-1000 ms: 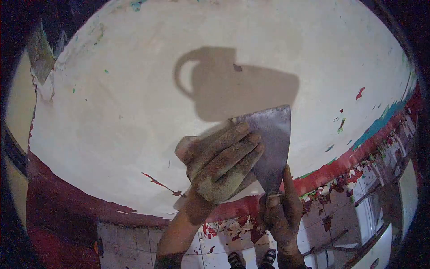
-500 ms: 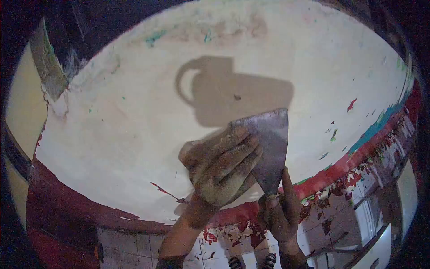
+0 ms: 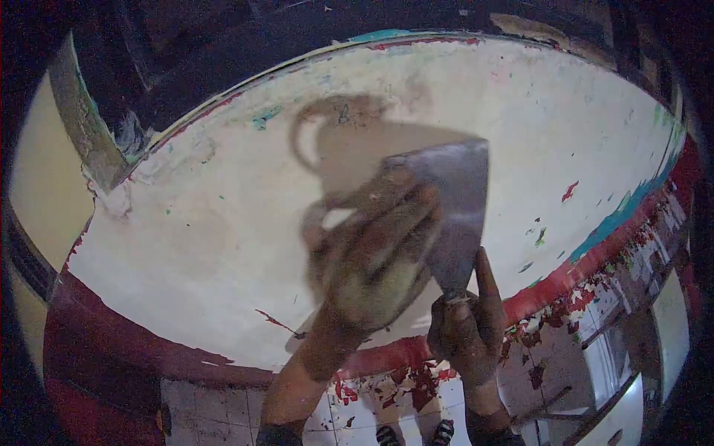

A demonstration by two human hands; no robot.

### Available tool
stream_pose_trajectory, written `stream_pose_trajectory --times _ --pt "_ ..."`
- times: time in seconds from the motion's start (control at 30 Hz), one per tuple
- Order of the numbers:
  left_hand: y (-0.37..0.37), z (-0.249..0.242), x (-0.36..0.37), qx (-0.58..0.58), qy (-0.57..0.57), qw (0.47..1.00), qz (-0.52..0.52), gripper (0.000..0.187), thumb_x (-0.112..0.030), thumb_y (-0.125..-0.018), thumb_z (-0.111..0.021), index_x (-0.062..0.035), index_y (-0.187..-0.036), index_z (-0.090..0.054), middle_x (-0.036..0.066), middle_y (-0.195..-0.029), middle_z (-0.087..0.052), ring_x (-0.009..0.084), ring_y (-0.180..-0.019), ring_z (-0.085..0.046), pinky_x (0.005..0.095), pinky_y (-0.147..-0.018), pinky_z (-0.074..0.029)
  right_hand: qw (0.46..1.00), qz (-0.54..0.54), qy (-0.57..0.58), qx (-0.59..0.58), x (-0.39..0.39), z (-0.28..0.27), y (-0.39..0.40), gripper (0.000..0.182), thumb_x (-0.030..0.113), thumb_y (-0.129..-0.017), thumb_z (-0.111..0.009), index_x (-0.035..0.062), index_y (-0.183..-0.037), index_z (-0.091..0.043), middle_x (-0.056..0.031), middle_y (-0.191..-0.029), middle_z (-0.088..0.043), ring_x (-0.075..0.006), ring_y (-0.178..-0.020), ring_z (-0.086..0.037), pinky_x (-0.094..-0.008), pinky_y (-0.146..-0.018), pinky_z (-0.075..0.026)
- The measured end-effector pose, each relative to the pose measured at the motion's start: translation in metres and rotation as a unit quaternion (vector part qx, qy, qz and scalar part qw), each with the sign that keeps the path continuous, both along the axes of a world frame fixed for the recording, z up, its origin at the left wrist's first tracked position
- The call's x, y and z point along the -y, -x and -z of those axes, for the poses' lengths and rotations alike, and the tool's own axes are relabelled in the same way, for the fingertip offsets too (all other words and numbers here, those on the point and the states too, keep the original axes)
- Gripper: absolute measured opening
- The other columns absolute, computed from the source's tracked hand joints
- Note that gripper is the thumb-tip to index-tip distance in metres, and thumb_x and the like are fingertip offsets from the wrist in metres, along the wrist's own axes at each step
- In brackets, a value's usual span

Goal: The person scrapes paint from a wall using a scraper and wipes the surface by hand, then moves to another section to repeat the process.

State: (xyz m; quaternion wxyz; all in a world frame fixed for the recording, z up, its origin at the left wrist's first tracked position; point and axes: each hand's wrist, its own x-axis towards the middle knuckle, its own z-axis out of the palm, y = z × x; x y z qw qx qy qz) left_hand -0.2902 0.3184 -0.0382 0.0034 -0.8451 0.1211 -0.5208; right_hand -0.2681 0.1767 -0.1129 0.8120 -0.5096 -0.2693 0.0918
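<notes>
In the head view my right hand (image 3: pixel 467 323) grips the handle of a broad metal scraper (image 3: pixel 451 201), its index finger stretched along the blade's right edge. The blade points up and widens to a straight end. Beside it, my left hand (image 3: pixel 372 256) lies at the blade's left side, fingers long and close together, overlapping the metal. Motion blurs this hand, and pale dust coats part of it. Both hands are in front of a whitish, scraped wall (image 3: pixel 245 215) that bears their dark shadow (image 3: pixel 349 160).
A red painted band (image 3: pixel 156 338) runs along the wall's bottom. Red and pale paint flakes (image 3: pixel 424 390) litter the tiled floor (image 3: pixel 216 409) near two feet in dark footwear (image 3: pixel 444 431). Above the wall is a dark opening (image 3: pixel 260 30); a rough grey edge (image 3: pixel 97 141) stands at left.
The scraper and right hand have moved up a little in view. My left hand has shifted slightly along the blade and is now blurred. The view has tilted up, showing the wall's top edge.
</notes>
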Motion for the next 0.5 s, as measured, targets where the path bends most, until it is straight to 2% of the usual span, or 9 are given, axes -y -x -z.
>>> stream_pose_trajectory --times 0.07,0.13,0.2,0.23,0.27,0.3,0.37,0.43,0.5 --pt "0.002 0.02 0.007 -0.089 0.021 0.991 -0.096 0.045 -0.022 -0.068 -0.063 -0.0104 -0.111 -0.054 0.012 -0.121 -0.046 0.0286 -0.112 -0.043 0.046 -0.095 -0.027 0.997 0.061 -0.041 -0.02 -0.005 0.031 0.0 0.062 0.027 -0.087 -0.045 -0.0003 -0.133 -0.013 -0.0012 -0.052 -0.042 -0.0066 -0.04 -0.04 -0.0194 -0.035 -0.032" --pt "0.002 0.051 0.015 -0.037 0.072 0.985 -0.155 0.048 -0.028 -0.074 -0.058 -0.0097 -0.117 -0.049 0.016 -0.128 -0.039 0.0306 -0.119 -0.036 0.0488 -0.098 -0.022 0.988 0.142 0.002 -0.059 0.013 0.086 0.007 0.057 0.027 -0.087 -0.045 0.0031 -0.132 -0.019 -0.0014 -0.055 -0.042 -0.007 -0.042 -0.04 -0.0207 -0.038 -0.034" --pt "0.02 0.088 0.018 -0.269 -0.068 0.953 -0.123 0.046 -0.033 -0.08 -0.049 -0.0098 -0.119 -0.046 0.019 -0.132 -0.031 0.0312 -0.122 -0.03 0.0518 -0.098 -0.018 0.972 0.157 0.149 -0.086 0.045 0.184 0.034 0.05 0.027 -0.086 -0.046 0.0043 -0.128 -0.03 -0.0027 -0.057 -0.044 -0.0085 -0.044 -0.043 -0.0235 -0.041 -0.037" --pt "0.024 0.113 0.024 -0.349 -0.112 0.93 -0.029 0.044 -0.032 -0.081 -0.047 -0.0096 -0.119 -0.047 0.018 -0.131 -0.033 0.0313 -0.121 -0.031 0.0514 -0.098 -0.02 0.95 0.126 0.261 -0.12 0.06 0.175 0.048 0.048 0.027 -0.084 -0.049 0.0048 -0.125 -0.035 -0.0046 -0.06 -0.048 -0.0115 -0.048 -0.047 -0.027 -0.045 -0.039" --pt "0.031 0.172 0.02 -0.48 0.057 0.867 0.12 0.043 -0.032 -0.081 -0.047 -0.0095 -0.118 -0.047 0.017 -0.13 -0.035 0.0313 -0.12 -0.032 0.05 -0.098 -0.021 0.914 0.082 0.373 -0.14 0.075 0.165 0.06 0.046 0.026 -0.083 -0.052 0.0054 -0.122 -0.041 -0.0064 -0.063 -0.053 -0.0145 -0.052 -0.051 -0.0304 -0.049 -0.042" --pt "0.033 0.216 0.014 -0.586 0.215 0.737 0.259 0.042 -0.031 -0.081 -0.046 -0.0093 -0.117 -0.048 0.015 -0.128 -0.038 0.0314 -0.119 -0.033 0.0485 -0.098 -0.022 0.888 0.073 0.442 -0.108 0.094 0.179 0.071 0.047 0.023 -0.082 -0.052 0.0044 -0.123 -0.039 -0.0087 -0.068 -0.055 -0.0161 -0.056 -0.053 -0.0305 -0.053 -0.043" --pt "0.037 0.159 0.023 -0.689 -0.121 0.708 0.097 0.04 -0.028 -0.08 -0.049 -0.01 -0.116 -0.05 0.012 -0.126 -0.041 0.0312 -0.119 -0.034 0.045 -0.099 -0.024 0.819 0.052 0.571 -0.036 0.133 0.208 0.092 0.049 0.018 -0.081 -0.051 0.0024 -0.125 -0.036 -0.0134 -0.078 -0.06 -0.0192 -0.066 -0.058 -0.0309 -0.06 -0.045" --pt "0.043 0.151 0.007 -0.408 -0.037 0.912 0.001 0.035 -0.024 -0.08 -0.05 -0.0102 -0.112 -0.053 0.011 -0.126 -0.041 0.0305 -0.119 -0.033 0.0446 -0.099 -0.023 0.851 0.066 0.513 -0.091 0.16 0.249 0.103 0.048 0.015 -0.08 -0.05 0.0002 -0.124 -0.035 -0.0158 -0.081 -0.059 -0.0213 -0.067 -0.059 -0.0334 -0.06 -0.046" --pt "0.042 0.103 0.009 -0.186 -0.069 0.972 -0.127 0.034 -0.023 -0.079 -0.053 -0.0087 -0.11 -0.054 0.012 -0.127 -0.04 0.0306 -0.12 -0.031 0.0452 -0.098 -0.024 0.861 0.079 0.491 -0.101 0.178 0.262 0.11 0.048 0.012 -0.08 -0.05 -0.0014 -0.124 -0.035 -0.0171 -0.083 -0.059 -0.023 -0.069 -0.059 -0.0354 -0.06 -0.047"
